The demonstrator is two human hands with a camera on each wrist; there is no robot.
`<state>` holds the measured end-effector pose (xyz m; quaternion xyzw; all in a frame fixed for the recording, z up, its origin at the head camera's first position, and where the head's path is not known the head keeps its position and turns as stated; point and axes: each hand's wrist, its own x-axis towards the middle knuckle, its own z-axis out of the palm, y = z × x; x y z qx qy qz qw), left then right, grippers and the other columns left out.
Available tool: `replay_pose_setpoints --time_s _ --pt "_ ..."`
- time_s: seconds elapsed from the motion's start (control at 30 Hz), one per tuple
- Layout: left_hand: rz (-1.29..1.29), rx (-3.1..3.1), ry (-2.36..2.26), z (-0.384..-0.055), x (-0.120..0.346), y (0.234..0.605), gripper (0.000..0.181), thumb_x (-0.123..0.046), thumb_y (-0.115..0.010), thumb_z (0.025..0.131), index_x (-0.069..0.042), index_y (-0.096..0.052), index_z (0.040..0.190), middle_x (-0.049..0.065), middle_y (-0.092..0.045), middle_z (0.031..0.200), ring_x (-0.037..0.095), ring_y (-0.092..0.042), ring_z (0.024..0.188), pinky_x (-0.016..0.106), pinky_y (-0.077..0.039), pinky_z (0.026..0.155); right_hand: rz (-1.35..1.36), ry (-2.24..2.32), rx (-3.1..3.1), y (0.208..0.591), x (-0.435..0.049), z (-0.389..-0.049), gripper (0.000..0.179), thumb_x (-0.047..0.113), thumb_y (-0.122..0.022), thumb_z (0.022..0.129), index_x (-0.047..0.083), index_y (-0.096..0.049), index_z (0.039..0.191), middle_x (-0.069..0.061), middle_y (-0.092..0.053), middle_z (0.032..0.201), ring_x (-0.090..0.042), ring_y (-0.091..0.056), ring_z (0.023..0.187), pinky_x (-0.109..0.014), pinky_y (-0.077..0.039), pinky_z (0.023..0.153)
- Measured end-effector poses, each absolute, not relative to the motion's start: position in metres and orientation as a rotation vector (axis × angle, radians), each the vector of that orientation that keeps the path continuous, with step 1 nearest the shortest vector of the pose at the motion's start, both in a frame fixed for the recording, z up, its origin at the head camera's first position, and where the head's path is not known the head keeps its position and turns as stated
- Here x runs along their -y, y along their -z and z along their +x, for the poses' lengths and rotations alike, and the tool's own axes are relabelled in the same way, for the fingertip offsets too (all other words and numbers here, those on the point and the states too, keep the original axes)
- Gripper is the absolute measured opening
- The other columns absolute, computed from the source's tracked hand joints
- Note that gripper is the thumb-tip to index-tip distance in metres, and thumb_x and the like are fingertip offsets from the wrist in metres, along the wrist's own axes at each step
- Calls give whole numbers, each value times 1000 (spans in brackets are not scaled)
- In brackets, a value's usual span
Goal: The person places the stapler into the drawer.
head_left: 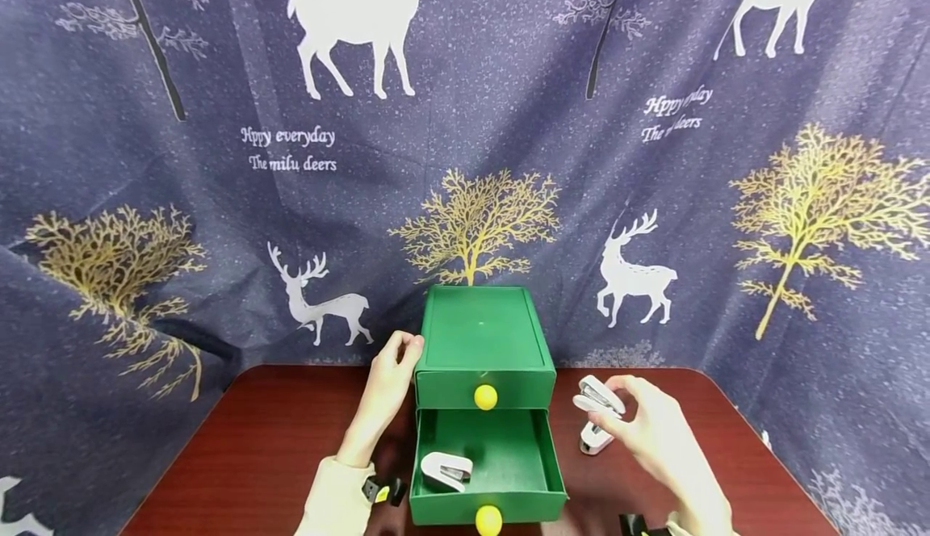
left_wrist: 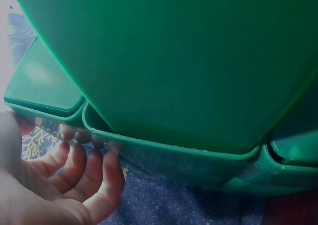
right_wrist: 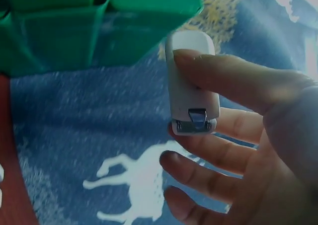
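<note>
A green drawer cabinet (head_left: pixel 479 330) with yellow round knobs stands on the table, its lower drawer (head_left: pixel 488 508) pulled out. My left hand (head_left: pixel 388 374) rests loosely bent against the cabinet's left side; in the left wrist view the left hand's fingertips (left_wrist: pixel 112 160) meet the glossy green wall. To the right of the cabinet, my right hand (head_left: pixel 650 427) pinches a white stapler (head_left: pixel 599 395) between thumb and fingers, above the table. A second white stapler (head_left: pixel 596 439) lies below it, partly covered. Inside the open drawer, at its left, lies another white stapler (head_left: pixel 446 470).
The reddish-brown table (head_left: pixel 240 447) spreads to both sides of the cabinet. Behind it hangs a dark blue cloth (head_left: pixel 494 116) printed with white deer and golden trees. The closed upper drawer (head_left: pixel 450 391) sits right above the open one.
</note>
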<state>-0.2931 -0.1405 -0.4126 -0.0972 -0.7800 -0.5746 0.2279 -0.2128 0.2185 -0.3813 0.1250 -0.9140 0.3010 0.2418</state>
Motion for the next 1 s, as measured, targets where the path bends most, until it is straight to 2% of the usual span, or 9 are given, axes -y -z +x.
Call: replay_pose_setpoints --time_s 0.13,0.23,0.47,0.57,0.87,1.0 --pt "-264 2145 1593 -293 141 412 27 -38 -55 100 -12 -59 94 3 -53 77 17 -53 64 29 -46 63 402 -898 2505 375 -206 -207 36 35 -84 76 19 -67 103 12 -62 92 -4 -51 71 -27 -44 68" --pt "-253 2142 1605 -294 142 413 26 -37 -56 100 -13 -59 93 3 -52 77 18 -54 63 29 -47 62 430 -994 2534 373 -196 -203 35 30 -85 75 20 -66 103 11 -62 90 -4 -55 66 -25 -47 64" --pt "-255 2146 1591 -294 141 414 26 -38 -55 100 -14 -59 91 1 -52 75 16 -54 66 28 -47 62 479 -899 2567 372 -173 -196 34 24 -87 70 26 -66 96 19 -58 84 -2 -53 75 -26 -46 69" --pt "-260 2142 1596 -293 140 413 25 -37 -55 101 -13 -59 92 1 -52 76 16 -53 66 28 -46 63 535 -816 2559 373 -164 -195 32 24 -87 69 27 -65 92 21 -56 82 -1 -52 73 -26 -46 67" --pt "-267 2143 1622 -292 140 412 27 -36 -54 101 -10 -59 94 3 -52 77 17 -53 66 28 -46 64 607 -594 2594 379 -141 -194 30 26 -86 69 24 -63 88 18 -51 79 -3 -49 68 -26 -42 58" --pt "-269 2150 1606 -293 141 412 27 -36 -54 101 -11 -59 94 2 -52 77 16 -53 66 28 -45 64 648 -600 2614 382 -128 -194 29 27 -85 70 21 -63 88 15 -52 79 -5 -49 68 -27 -41 58"
